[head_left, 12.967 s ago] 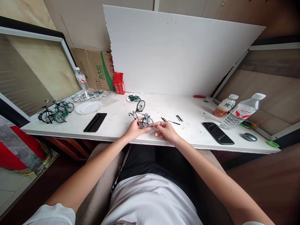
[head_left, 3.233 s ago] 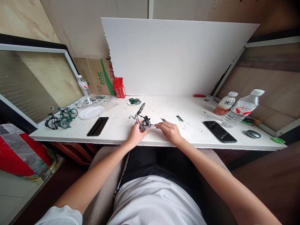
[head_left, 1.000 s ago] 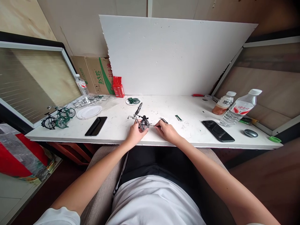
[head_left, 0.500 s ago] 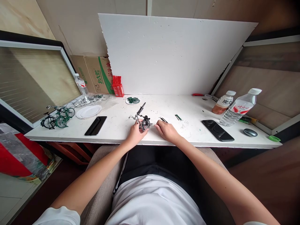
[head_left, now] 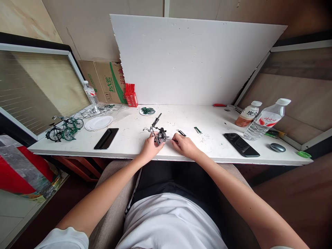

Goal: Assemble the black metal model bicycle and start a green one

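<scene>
My left hand (head_left: 149, 148) is closed round a small black model bicycle (head_left: 160, 135), keeping it tilted just over the front of the table. Its thin handlebar end points left and a dark bar sticks up behind. Close by on the right, my right hand (head_left: 184, 144) is closed with its fingertips pinched beside the wheel. A thin dark line runs between those fingertips and the bicycle; what the fingers grip is too small to name. A small black strip (head_left: 182, 132) lies just behind my right hand, and a green piece (head_left: 197, 130) farther right.
Phones (head_left: 106, 138) lie on both sides of the white table (head_left: 129, 145). Finished-looking model bicycles (head_left: 64, 129) stand at the left, near paper plates (head_left: 100, 123). A green bicycle part lies on a small plate (head_left: 141, 112). Bottles (head_left: 267, 119) and a mouse (head_left: 277, 147) are at the right.
Both hands stay almost in place, with the bicycle still in my left hand. The right fingertips look slightly lower and more curled. The whole view has shifted a little.
</scene>
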A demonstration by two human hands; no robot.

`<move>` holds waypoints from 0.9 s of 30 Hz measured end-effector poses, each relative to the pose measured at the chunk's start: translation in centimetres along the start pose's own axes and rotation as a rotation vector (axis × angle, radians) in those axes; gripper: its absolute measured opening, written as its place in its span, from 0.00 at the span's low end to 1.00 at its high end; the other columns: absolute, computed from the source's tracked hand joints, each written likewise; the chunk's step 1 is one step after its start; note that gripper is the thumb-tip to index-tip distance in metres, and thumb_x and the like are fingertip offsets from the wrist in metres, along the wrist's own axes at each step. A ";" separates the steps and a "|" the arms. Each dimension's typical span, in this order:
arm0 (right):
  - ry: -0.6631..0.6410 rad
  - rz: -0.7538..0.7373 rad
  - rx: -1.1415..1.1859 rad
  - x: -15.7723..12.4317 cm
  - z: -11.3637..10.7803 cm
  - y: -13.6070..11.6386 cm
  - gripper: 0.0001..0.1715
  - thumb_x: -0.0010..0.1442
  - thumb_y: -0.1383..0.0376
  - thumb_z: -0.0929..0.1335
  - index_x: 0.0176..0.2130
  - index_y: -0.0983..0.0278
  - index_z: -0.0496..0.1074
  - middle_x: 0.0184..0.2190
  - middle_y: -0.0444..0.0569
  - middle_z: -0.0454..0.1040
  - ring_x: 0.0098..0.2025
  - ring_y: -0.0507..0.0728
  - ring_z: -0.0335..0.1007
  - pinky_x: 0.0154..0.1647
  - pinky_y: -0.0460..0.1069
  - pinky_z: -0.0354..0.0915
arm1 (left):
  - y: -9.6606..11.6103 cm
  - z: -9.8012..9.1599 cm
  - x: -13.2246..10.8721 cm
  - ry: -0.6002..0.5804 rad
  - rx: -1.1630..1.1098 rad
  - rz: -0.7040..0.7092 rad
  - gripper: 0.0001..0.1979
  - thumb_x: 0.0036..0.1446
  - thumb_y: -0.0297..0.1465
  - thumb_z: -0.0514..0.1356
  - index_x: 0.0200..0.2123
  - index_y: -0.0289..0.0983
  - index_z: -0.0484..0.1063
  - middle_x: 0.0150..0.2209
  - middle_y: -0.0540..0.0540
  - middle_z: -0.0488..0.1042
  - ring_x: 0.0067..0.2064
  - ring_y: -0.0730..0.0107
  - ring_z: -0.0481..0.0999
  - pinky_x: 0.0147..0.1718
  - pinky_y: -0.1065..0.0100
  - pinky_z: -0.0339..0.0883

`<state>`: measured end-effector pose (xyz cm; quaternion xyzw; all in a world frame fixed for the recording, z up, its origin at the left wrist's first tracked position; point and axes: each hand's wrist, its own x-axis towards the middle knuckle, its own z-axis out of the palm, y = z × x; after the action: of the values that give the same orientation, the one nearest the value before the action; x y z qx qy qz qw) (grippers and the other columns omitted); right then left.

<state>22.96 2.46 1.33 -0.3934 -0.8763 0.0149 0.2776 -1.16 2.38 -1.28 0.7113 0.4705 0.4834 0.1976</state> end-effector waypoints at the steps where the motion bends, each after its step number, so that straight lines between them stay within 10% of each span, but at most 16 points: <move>1: -0.002 -0.001 -0.005 0.0 0.0 0.0 0.11 0.80 0.56 0.60 0.45 0.58 0.63 0.40 0.52 0.78 0.35 0.60 0.74 0.34 0.51 0.63 | 0.1 0.0 0.0 -0.002 -0.001 0.000 0.22 0.59 0.34 0.72 0.53 0.39 0.71 0.38 0.44 0.83 0.36 0.60 0.82 0.39 0.60 0.78; 19: -0.004 0.025 -0.163 0.3 0.2 0.2 0.22 0.82 0.55 0.56 0.37 0.59 0.66 0.32 0.50 0.75 0.33 0.60 0.72 0.35 0.52 0.60 | 0.8 -0.4 0.0 -0.036 -0.006 0.028 0.20 0.59 0.32 0.71 0.53 0.39 0.71 0.41 0.43 0.83 0.36 0.62 0.81 0.40 0.61 0.78; 27: -0.010 0.043 0.013 0.0 -0.3 -0.2 0.10 0.78 0.56 0.61 0.47 0.59 0.64 0.39 0.50 0.79 0.33 0.59 0.73 0.34 0.51 0.62 | 0.6 -0.3 0.1 -0.035 -0.020 -0.001 0.21 0.59 0.31 0.72 0.53 0.38 0.71 0.40 0.43 0.83 0.35 0.61 0.82 0.39 0.60 0.78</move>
<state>22.93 2.27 1.63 -0.4101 -0.8690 0.0287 0.2754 -1.10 2.11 -0.65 0.7175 0.4624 0.4754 0.2132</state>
